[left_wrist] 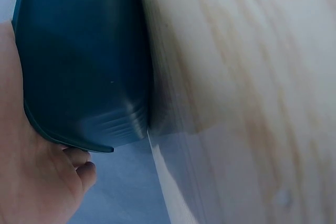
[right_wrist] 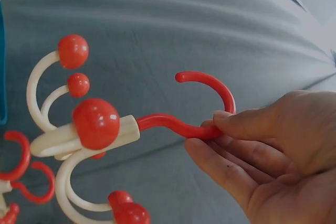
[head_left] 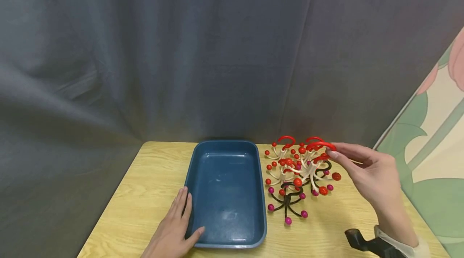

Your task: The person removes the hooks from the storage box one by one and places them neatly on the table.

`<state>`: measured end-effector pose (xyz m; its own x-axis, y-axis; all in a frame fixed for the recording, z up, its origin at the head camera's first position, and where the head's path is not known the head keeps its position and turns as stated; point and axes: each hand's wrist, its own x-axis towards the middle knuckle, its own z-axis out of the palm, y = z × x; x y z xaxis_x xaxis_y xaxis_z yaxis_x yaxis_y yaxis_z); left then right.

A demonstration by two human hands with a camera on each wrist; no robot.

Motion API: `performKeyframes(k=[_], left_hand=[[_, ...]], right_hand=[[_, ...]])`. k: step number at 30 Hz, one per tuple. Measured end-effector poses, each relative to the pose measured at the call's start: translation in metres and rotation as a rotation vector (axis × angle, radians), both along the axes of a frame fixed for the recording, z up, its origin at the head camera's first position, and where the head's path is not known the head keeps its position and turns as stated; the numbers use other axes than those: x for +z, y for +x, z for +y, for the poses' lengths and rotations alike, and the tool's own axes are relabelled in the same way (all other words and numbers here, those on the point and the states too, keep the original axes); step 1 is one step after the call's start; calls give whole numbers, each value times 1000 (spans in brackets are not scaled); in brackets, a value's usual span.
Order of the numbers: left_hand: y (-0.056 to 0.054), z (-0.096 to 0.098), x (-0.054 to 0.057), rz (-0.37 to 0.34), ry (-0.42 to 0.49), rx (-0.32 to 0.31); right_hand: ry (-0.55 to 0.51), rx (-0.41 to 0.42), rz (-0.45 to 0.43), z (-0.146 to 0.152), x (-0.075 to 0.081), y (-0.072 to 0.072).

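My right hand [head_left: 375,179] pinches the red hooked handle of a white claw massager [right_wrist: 123,129] between thumb and fingers. The massager has curved white legs tipped with red balls, and it is held above the others at the right. My left hand [head_left: 170,225] rests on the left rim of a blue rectangular tray [head_left: 264,225], its fingers extended along the edge and its thumb over the near corner. The left wrist view shows the tray's outer wall [left_wrist: 89,61] beside that hand. Nothing lies inside the tray.
More massagers stand bunched right of the tray: white ones with red hooks [head_left: 286,139] behind, and a black one [head_left: 287,200] with magenta balls in front. Another black one is partly hidden. A grey curtain [head_left: 224,56] hangs behind the wooden table [head_left: 145,189].
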<state>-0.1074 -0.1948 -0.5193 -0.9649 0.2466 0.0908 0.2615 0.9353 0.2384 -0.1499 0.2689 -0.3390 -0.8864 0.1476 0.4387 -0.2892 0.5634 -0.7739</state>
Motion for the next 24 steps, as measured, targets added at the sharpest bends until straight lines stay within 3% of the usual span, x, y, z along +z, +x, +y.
performKeyframes(k=[3, 11, 24], left_hand=[[-1, 0, 0, 15, -4, -6], [-1, 0, 1, -27, 25, -2], [0, -2, -5, 99, 7, -37]], right_hand=[[1, -18, -42, 9, -8, 5], [-28, -35, -107, 30, -34, 14], [32, -111, -191, 50, -72, 23]])
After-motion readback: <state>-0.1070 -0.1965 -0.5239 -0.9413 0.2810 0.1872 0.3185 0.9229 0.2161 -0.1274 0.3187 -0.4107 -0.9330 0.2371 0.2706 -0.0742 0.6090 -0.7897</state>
